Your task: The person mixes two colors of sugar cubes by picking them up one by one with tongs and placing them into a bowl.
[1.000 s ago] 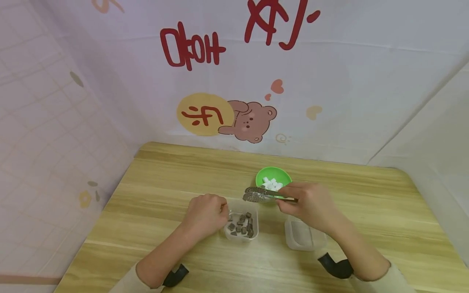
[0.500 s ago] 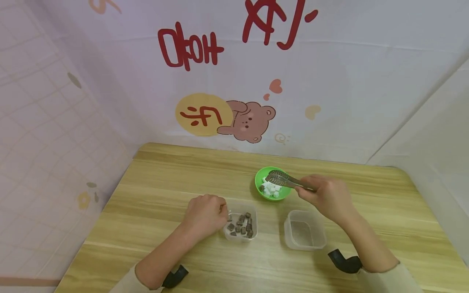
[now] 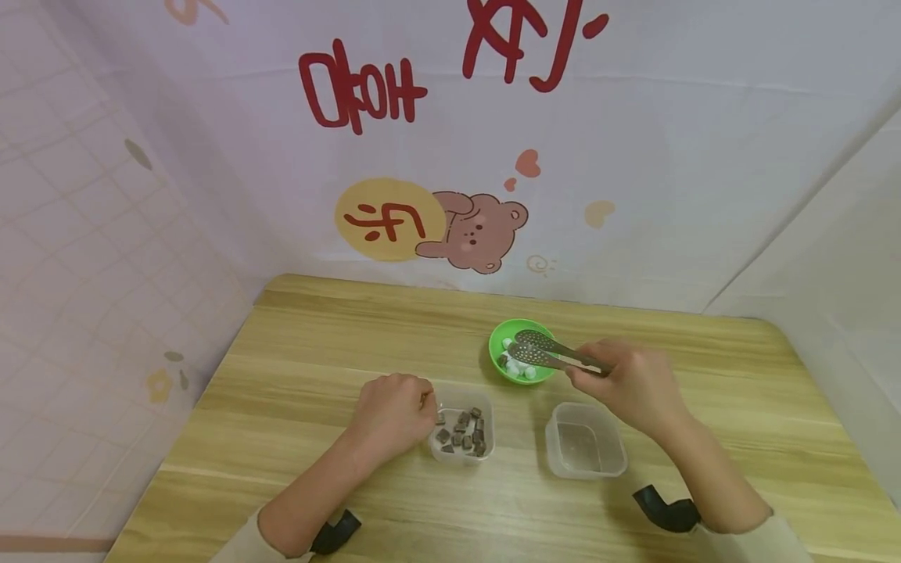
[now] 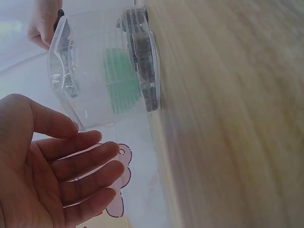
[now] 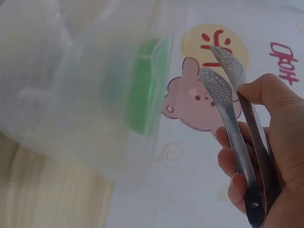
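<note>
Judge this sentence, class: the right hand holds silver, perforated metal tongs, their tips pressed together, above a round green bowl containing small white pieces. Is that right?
Not quite: the tips are not pressed together; the right wrist view shows them apart, with a gap between. The rest stands: the right hand holds silver, perforated metal tongs above a round green bowl containing small white pieces.

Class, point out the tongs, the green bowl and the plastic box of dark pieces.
Tongs (image 5: 233, 133): right wrist view, one metal arm.
Green bowl (image 3: 496, 348): head view, inner wall.
Plastic box (image 3: 459, 460): head view, near wall.
</note>
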`<action>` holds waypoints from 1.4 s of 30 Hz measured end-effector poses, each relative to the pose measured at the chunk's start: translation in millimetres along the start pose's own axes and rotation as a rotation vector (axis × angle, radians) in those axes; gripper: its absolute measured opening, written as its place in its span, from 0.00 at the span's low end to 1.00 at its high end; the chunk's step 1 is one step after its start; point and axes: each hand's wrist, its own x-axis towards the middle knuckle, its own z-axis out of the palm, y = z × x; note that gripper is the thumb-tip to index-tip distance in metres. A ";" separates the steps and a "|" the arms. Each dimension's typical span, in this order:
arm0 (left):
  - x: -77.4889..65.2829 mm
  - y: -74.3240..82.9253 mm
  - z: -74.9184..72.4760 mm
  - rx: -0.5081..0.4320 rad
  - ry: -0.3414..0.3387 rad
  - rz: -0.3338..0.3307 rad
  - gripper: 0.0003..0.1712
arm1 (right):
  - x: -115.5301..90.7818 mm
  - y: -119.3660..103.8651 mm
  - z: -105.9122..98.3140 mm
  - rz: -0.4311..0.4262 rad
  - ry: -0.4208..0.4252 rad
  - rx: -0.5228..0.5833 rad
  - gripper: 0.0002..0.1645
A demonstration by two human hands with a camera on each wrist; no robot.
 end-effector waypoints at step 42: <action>0.3 2.8 -2.0 -0.008 -0.009 -0.022 0.28 | 13.9 -93.7 47.0 -0.305 -0.272 -0.190 0.23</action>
